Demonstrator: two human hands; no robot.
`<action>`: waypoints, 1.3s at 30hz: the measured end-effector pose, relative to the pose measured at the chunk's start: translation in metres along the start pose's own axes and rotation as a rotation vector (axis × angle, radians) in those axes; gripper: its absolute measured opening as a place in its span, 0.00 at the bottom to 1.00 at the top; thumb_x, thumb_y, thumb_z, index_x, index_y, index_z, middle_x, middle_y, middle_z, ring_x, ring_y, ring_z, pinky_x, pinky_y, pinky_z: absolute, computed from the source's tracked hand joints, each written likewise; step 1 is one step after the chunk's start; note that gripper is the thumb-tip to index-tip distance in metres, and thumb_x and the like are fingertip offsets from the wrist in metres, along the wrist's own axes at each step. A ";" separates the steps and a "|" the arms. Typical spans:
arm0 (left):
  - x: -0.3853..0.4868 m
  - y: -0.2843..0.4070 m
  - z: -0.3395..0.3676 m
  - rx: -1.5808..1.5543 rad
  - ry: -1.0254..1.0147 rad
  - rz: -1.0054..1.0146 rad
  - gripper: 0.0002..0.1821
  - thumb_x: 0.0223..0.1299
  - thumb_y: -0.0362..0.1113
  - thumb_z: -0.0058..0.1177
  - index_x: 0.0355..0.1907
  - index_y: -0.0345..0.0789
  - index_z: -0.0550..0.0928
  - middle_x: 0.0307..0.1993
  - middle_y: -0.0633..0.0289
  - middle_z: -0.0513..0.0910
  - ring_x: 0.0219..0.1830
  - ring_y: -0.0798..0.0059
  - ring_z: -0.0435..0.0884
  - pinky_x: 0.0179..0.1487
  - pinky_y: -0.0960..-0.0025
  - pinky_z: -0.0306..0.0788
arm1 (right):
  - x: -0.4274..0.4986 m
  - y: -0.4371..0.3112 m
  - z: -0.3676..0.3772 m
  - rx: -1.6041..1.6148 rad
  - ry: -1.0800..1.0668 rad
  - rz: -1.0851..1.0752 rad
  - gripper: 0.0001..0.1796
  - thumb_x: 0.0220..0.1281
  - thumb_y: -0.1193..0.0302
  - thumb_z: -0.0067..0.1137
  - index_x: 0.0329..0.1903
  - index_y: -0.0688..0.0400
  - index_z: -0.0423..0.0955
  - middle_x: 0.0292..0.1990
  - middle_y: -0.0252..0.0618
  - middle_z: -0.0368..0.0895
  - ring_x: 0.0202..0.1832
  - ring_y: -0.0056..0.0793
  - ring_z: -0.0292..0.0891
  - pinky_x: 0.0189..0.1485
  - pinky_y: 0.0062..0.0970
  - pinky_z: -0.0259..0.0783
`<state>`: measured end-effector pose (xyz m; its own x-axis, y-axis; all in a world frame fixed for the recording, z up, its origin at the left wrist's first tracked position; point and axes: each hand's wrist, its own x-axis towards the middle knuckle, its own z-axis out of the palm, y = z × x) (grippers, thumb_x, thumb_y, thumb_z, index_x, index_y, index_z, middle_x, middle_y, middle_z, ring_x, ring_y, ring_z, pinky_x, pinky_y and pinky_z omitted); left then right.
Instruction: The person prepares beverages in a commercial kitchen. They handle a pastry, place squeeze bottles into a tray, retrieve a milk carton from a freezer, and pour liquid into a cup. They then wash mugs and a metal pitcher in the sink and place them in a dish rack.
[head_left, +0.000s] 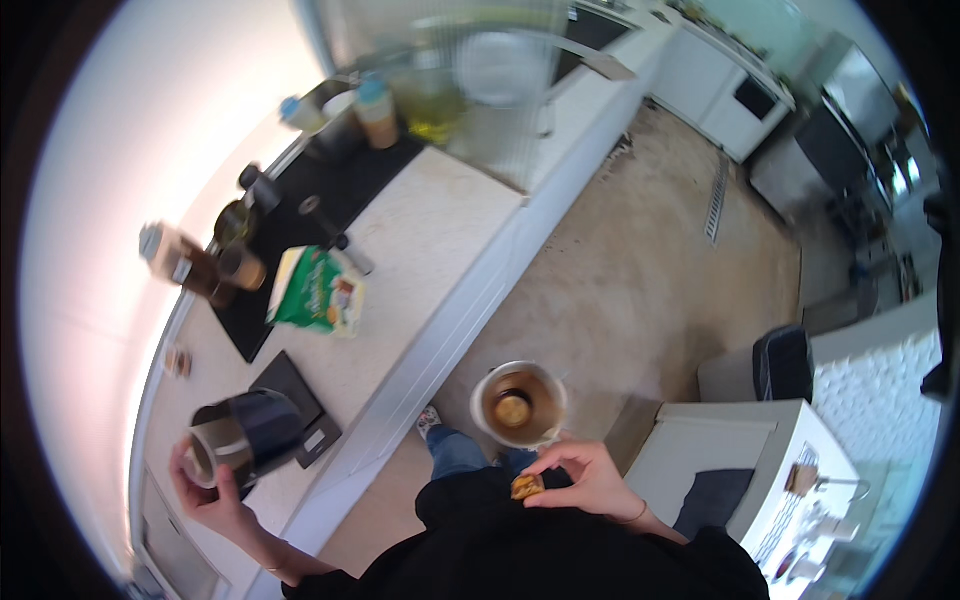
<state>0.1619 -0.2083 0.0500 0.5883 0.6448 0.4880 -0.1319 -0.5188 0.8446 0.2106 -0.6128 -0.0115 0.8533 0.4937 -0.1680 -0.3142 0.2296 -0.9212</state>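
My left hand (214, 491) grips a dark cylindrical jug-like container (268, 429) with a pale rim, tipped on its side over the counter. Its open end faces left, and motion blurs it a little. Below it on the counter lies a flat black device, probably a kitchen scale (289, 379), partly covered by the container. My right hand (592, 480) pinches a small brown-and-yellow lump (528, 487) between thumb and fingertips, in front of my body. Just beyond those fingers is a round, pale-rimmed container (484, 386) with a brown inside and a round yellowish patch at its bottom.
A green food pouch (306, 296) with writing lies on the pale counter (420, 217). Bottles (375, 112) and jars stand on a black mat (337, 180) by the wall. A ribbed clear panel (502, 97) rises beyond. At right are a lined bin (780, 364) and a white cabinet (697, 439).
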 end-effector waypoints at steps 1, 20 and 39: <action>-0.004 0.008 0.024 -0.039 -0.101 0.018 0.32 0.45 0.34 0.66 0.55 0.29 0.71 0.49 0.56 0.77 0.51 0.68 0.76 0.56 0.66 0.70 | -0.016 -0.011 -0.013 0.041 0.153 0.001 0.17 0.40 0.81 0.73 0.37 0.62 0.80 0.36 0.37 0.79 0.44 0.21 0.70 0.51 0.23 0.64; -0.073 0.124 0.600 -0.167 -0.937 -0.040 0.25 0.36 0.33 0.72 0.41 0.32 0.79 0.34 0.67 0.72 0.26 0.90 0.70 0.23 0.85 0.60 | -0.057 -0.118 -0.382 -0.149 1.033 -0.320 0.16 0.42 0.80 0.67 0.38 0.63 0.74 0.35 0.35 0.76 0.38 0.22 0.72 0.44 0.22 0.68; 0.136 0.016 0.929 0.253 0.130 -0.176 0.27 0.40 0.44 0.72 0.41 0.29 0.80 0.38 0.55 0.78 0.41 0.69 0.78 0.46 0.70 0.71 | 0.445 -0.356 -0.708 -0.248 0.137 -0.237 0.21 0.41 0.80 0.67 0.42 0.62 0.72 0.34 0.31 0.72 0.40 0.22 0.71 0.46 0.23 0.68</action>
<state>0.9807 -0.6508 -0.0746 0.4753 0.7947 0.3775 0.1744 -0.5056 0.8449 0.9966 -1.0688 -0.0068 0.9435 0.3299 0.0304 -0.0047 0.1053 -0.9944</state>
